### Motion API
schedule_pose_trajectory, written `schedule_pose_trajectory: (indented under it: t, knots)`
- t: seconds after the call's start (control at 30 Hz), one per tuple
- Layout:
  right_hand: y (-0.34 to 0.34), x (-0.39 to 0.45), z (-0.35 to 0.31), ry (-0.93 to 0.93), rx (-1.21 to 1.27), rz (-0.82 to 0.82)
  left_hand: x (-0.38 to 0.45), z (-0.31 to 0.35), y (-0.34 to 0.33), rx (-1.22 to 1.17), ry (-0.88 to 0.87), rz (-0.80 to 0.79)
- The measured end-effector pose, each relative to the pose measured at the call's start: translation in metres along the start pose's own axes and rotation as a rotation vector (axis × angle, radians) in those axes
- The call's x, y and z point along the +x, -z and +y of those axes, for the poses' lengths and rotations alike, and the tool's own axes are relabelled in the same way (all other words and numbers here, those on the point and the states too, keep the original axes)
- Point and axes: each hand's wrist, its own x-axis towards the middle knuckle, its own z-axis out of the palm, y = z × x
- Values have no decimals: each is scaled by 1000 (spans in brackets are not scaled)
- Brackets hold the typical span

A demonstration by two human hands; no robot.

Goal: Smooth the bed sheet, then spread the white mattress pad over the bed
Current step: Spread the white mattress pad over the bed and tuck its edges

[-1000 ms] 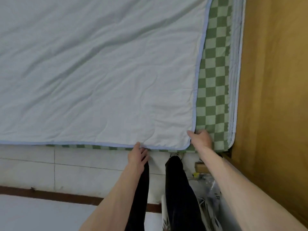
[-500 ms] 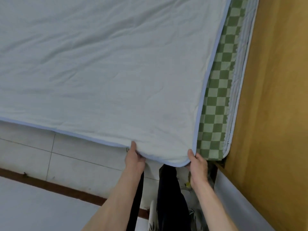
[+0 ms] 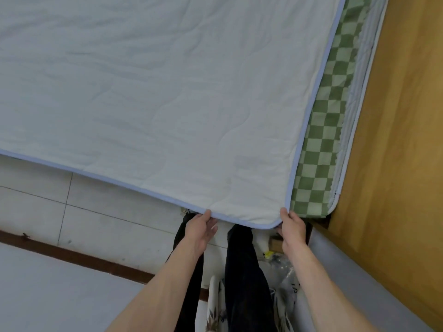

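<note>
1. Left hand (image 3: 201,230): thumb on top of the pale-blue piped hem, fingers curled beneath; it pinches the near edge of the white mattress pad (image 3: 167,92), a little to the left of the pad's corner.
2. Right hand (image 3: 293,227): thumb laid over the rounded near-right corner of the same pad, fingers tucked under the hem; it grips that corner.
3. White mattress pad: quilted, lightly creased, bordered in pale blue. It covers most of the bed; the near edge hangs past the bedside above the floor and the corner is held between both hands.
4. Green checked bed sheet (image 3: 328,130): visible as a strip along the pad's right side, lying under the pad.
5. Mattress edge (image 3: 352,111): pale striped side with white piping, just beside the sheet strip on the right.
6. Wooden panel (image 3: 402,140): yellow-brown, abutting the mattress edge.
7. Tiled floor (image 3: 96,212): pale tiles below the pad's near edge, crossed by a dark brown strip.
8. Person's legs (image 3: 242,271): dark trousers, between the forearms.
9. Clear plastic bag (image 3: 285,271): crumpled on the floor, near the right forearm.
</note>
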Motion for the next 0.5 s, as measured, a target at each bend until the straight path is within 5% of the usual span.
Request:
schedule_pose_trajectory:
  t: [0.23,0.33,0.5]
  knots:
    - [2,16,7,-81,-94,63,13,-5,-1,114,46,-44]
    - [2,20,2,-87,-155,115,15,2,1,348,35,-3]
    - [-8,21,-3,-141,-288,178,-2,24,13,1114,-597,277]
